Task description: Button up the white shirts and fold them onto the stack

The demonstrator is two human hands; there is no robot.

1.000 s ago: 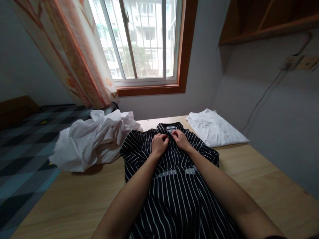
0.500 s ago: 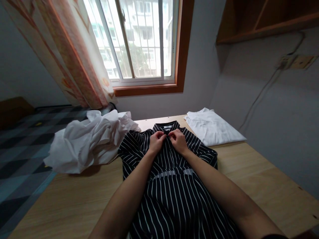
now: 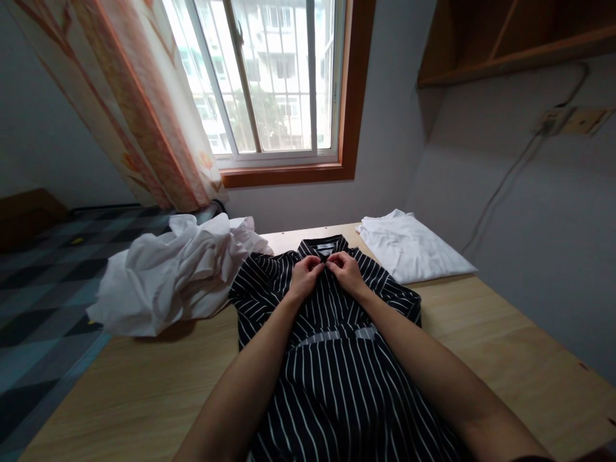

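Note:
A black shirt with white stripes lies front up on the wooden table, its collar toward the window and its lower part toward me. Just below the collar, my left hand pinches one front edge of the shirt. Close beside it, my right hand pinches the other front edge, fingertips almost meeting those of the left. Whether a button sits between the fingers is too small to make out. The sleeves lie folded in on both sides.
A crumpled heap of white cloth sits on the table's left side. At the back right lies a folded white garment. The wooden table borders a checkered bed on the left. Above right hangs a wooden shelf.
My two hands have drawn slightly closer together at the collar, bringing the shirt's front edges nearer each other. The rest of the shirt and the white cloths lie as before.

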